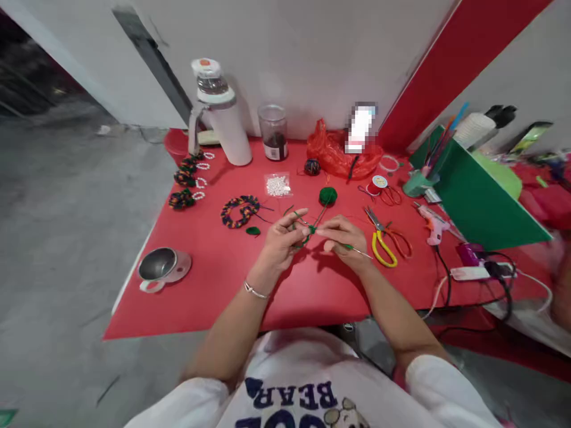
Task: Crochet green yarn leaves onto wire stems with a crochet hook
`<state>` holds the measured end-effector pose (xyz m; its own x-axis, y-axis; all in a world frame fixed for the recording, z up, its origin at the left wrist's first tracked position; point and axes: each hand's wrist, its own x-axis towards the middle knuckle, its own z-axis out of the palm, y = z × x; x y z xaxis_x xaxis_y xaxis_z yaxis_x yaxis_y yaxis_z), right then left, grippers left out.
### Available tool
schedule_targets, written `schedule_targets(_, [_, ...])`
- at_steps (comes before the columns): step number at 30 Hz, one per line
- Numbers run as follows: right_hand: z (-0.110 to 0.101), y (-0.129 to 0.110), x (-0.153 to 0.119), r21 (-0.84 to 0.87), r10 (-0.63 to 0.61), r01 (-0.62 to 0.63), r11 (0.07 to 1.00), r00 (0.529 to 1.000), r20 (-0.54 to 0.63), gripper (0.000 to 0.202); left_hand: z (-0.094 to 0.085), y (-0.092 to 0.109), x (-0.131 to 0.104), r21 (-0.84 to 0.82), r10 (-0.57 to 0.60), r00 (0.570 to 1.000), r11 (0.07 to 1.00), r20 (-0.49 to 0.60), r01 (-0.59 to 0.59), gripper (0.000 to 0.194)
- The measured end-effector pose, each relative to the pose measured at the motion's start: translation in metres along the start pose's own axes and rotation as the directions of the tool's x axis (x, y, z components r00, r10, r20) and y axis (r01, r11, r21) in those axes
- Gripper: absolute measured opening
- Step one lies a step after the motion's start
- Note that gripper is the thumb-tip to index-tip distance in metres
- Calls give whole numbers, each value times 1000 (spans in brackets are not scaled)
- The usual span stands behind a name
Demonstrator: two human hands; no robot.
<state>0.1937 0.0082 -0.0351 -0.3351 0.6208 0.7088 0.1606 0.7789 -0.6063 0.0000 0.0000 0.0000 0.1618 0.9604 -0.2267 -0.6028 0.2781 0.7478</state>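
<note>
Fingers of the person's left hand pinch a small dark-green yarn piece between thumb and fingertip, the index finger raised with green strand looped about it. Right hand closes on a slim silver-coloured rod with a green section, its fingertips right beside the yarn piece; the rod's bare end juts out toward the lower right. Both hands meet above the near middle of a red-covered table. Silver-coloured bangle on left wrist.

Just beyond the hands: round dark-green yarn ball, strands running from it to the work. Left of the left hand, a small flat green yarn leaf shape, then a multicoloured knobbly yarn ring. Clear packet of white beads behind these.

Right of the right hand, yellow-handled metal pliers lie touching or overlapping a red-handled tool; cannot tell which. Farther right, a pink-and-white glue gun.

Outer left: metal-lined pale mug near the table edge. At the back, a tall white jug and, beside it, a clear jar with dark contents.
</note>
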Motion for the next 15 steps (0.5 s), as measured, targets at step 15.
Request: schedule_targets(15, [-8, -9, 9, -118, -66, 71, 991, 997, 39, 29, -9, 6, 2, 46, 25, 1000, 999, 17, -26, 50])
